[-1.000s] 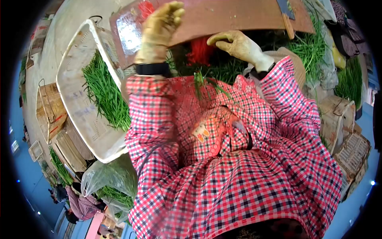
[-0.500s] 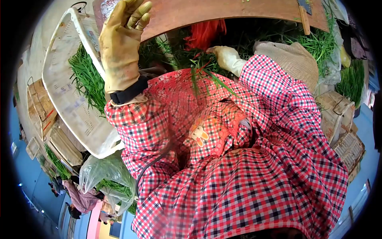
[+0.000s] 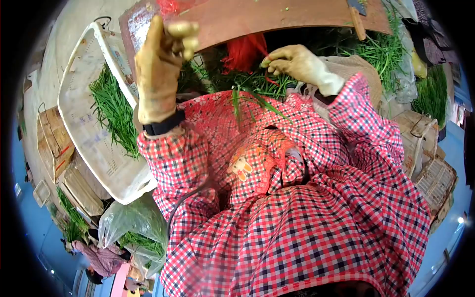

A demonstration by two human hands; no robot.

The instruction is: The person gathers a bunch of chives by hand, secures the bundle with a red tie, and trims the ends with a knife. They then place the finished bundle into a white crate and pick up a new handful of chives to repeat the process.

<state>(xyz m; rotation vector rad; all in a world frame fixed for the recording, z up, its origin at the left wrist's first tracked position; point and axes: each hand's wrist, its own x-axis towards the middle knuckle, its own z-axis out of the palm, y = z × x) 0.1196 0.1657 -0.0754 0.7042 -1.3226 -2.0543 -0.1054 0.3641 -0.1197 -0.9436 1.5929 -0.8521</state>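
My left hand point(image 3: 161, 74), in a yellowish glove with a black wrist strap, is raised beside the white basket point(image 3: 74, 116). Its fingers are apart and partly bent, slightly blurred, with nothing visible between them. My right hand point(image 3: 299, 67), gloved too, has its fingers drawn together beside the bundle of red strands point(image 3: 245, 52). A thin red strand shows just below its fingertips; what they pinch is too small to name. Long green leaves point(image 3: 257, 84) lie under the board's edge and across my checked apron point(image 3: 217, 106).
A brown board point(image 3: 277, 15) crosses the top, with a knife point(image 3: 358, 22) at its right. Green leaves point(image 3: 114, 109) lie in the white basket. A clear plastic bag point(image 3: 133, 222) stands below it. Crates point(image 3: 435, 180) are at the right. Another person point(image 3: 104, 257) is at the lower left.
My left hand has moved down slightly and its fingers have bent. My right hand has shifted to the right, turned, and drawn its fingers together. The view has shifted a little.
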